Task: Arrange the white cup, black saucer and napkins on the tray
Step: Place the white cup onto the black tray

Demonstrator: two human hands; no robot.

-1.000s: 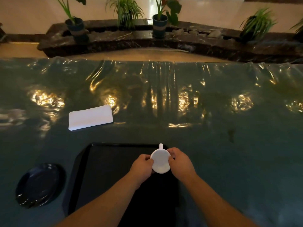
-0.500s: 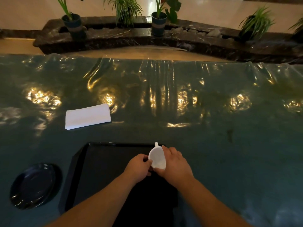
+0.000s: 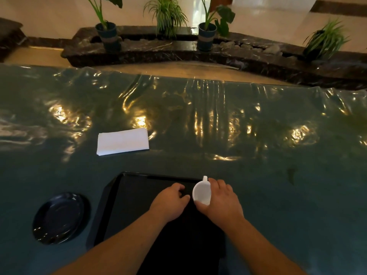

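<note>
— Under my right hand [image 3: 220, 201], what is listed?

— Item one: cup [image 3: 201, 192], white, handle pointing away from me. My right hand is wrapped round its right side, fingers closed on it. It sits at the far right corner of the tray [image 3: 127, 207]; whether its base touches the tray I cannot tell.

— And your left hand [image 3: 169, 201]?

— Just left of the cup, apart from it, fingers loosely curled, holding nothing, over the tray's dark floor.

— Item two?

— Tray, black, rectangular, beneath both my hands and forearms, on the table [image 3: 278, 195], which wears a glossy, wrinkled green cover.

— Item three?

— Saucer [image 3: 59, 218], black, well left of my left hand, on the table just beside the tray's left edge, not touching it.

— Item four?

— Napkins [image 3: 123, 141], white, a folded stack, up and left of my hands, on the table beyond the tray's far edge, well apart from it.

— Anything further out?

— Potted plants [image 3: 108, 34] on a dark stone ledge past the table.
</note>
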